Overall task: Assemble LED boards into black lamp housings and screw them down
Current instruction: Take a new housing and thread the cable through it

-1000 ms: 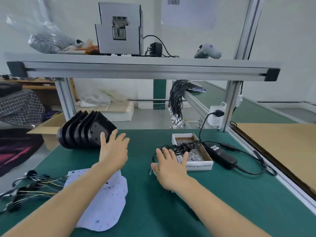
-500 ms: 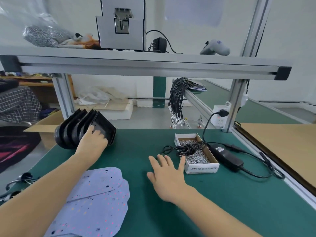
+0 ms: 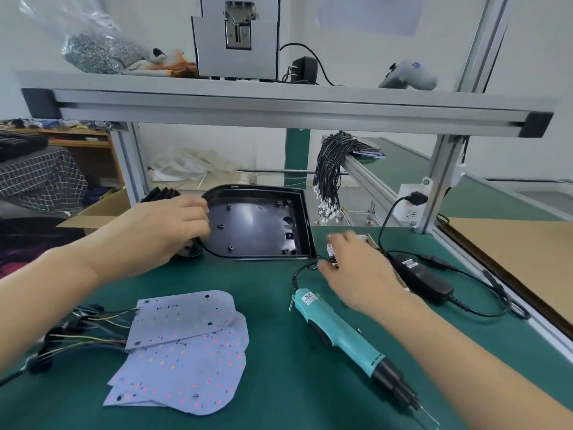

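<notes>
My left hand [image 3: 173,231] gripped the rounded rim of one black housing [image 3: 257,225], tilted up at the counter's [image 3: 279,305] far edge. It looked like light, rigid moulded plastic, best held by that rim. My right hand [image 3: 350,268] hovered released, blurred. The LED boards [image 3: 186,352], thin, stiff sheets, lay nearer me.

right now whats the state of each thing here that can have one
left hand: grips the housing rim
housing: tilted up, open side facing the camera, empty
stack of housings: on edge behind the left hand
right hand: blurred, fingers straight, over the screw box
LED boards: loose overlapping pile, flat on the mat
screwdriver: lying on the mat, unheld
power plug: plugged into the socket
</notes>
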